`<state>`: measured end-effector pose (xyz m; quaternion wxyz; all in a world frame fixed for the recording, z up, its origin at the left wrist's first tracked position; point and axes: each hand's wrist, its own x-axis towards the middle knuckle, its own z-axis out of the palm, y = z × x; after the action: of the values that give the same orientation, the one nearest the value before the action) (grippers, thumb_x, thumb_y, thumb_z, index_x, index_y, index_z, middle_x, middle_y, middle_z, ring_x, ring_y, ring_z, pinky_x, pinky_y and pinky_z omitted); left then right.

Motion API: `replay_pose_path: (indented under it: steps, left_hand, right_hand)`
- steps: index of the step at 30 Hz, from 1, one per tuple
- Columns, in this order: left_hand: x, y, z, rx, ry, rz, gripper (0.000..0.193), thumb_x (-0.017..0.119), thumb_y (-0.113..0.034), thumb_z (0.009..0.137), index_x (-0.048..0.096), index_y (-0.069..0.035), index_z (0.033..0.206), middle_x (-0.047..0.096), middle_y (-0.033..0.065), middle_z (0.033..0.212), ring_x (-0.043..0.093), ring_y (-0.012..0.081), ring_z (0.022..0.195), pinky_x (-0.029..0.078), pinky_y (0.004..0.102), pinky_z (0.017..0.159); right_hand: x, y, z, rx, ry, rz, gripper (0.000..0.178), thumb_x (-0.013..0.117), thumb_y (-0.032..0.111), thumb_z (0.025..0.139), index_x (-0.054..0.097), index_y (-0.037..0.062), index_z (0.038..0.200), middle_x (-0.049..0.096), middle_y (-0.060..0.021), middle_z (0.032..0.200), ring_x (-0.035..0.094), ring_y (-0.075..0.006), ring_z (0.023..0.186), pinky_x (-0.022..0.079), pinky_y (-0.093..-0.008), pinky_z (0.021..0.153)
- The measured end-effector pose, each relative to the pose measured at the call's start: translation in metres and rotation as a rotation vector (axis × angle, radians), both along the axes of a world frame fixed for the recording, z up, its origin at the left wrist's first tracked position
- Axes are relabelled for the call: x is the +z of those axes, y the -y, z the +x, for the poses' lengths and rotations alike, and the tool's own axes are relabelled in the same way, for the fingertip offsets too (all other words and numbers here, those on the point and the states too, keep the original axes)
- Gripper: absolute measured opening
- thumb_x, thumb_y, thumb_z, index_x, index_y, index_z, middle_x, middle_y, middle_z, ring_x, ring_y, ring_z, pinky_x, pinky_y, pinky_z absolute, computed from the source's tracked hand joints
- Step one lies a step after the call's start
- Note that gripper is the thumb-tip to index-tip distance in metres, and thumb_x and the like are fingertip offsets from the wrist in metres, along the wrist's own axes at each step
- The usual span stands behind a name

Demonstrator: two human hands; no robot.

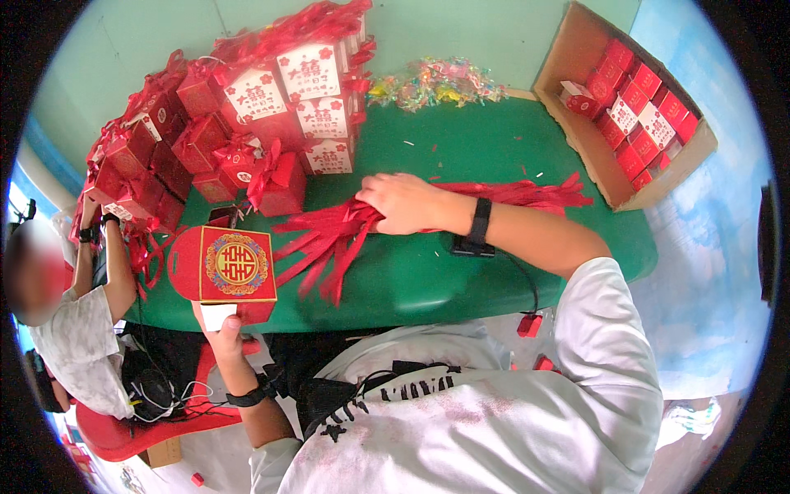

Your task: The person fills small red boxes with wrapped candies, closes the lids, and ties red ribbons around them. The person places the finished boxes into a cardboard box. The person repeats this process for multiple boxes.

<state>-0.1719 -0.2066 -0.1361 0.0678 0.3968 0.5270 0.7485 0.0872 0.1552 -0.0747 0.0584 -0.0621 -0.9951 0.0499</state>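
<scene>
My left hand grips a small red gift box with a gold and blue round emblem on its face. A rounded red flap sticks out at the box's left, and a white patch shows by my thumb. Over the green table, my right hand has its fingers closed on a long bundle of red ribbons. Loose ribbon ends fan out from under that hand toward the gift box. The undersides of my right fingers are hidden.
Finished-looking red boxes with bows and white-sided boxes are stacked at the back left. Wrapped candies lie at the back edge. An open carton of red boxes stands far right. A co-worker reaches in at left.
</scene>
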Motion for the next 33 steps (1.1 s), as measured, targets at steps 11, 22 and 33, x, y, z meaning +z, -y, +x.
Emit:
replay_pose_path:
  steps: [11, 22, 33]
  left_hand:
    - [0.099, -0.013, 0.053, -0.125, -0.17, -0.188, 0.142, 0.102, -0.05, 0.064, 0.021, 0.003, 0.168, 0.047, 0.0187, 0.16, 0.056, 0.0278, 0.14, 0.046, 0.0452, 0.116]
    - [0.067, 0.025, 0.021, -0.071, -0.15, -0.105, 0.126, 0.101, -0.048, 0.068, 0.031, 0.0, 0.161, 0.055, 0.018, 0.151, 0.062, 0.0276, 0.131, 0.053, 0.0445, 0.107]
    - [0.08, -0.004, 0.039, -0.186, -0.135, -0.273, 0.129, 0.098, -0.05, 0.071, 0.028, 0.002, 0.165, 0.053, 0.0162, 0.152, 0.059, 0.026, 0.133, 0.05, 0.0412, 0.108]
  right_hand:
    - [0.027, 0.05, -0.005, -0.138, -0.328, 0.239, 0.056, 0.08, 0.035, 0.082, 0.065, 0.0037, 0.126, 0.066, -0.0147, 0.127, 0.068, -0.0334, 0.112, 0.056, -0.0461, 0.09]
    - [0.014, 0.092, -0.043, 0.277, 0.103, -0.35, 0.043, 0.073, 0.035, 0.093, 0.066, 0.0056, 0.123, 0.071, -0.0176, 0.118, 0.073, -0.0373, 0.104, 0.058, -0.0514, 0.086]
    - [0.047, 0.028, 0.039, 0.167, -0.087, -0.561, 0.042, 0.074, 0.033, 0.098, 0.068, 0.0017, 0.126, 0.074, -0.0177, 0.115, 0.073, -0.0307, 0.102, 0.058, -0.0424, 0.091]
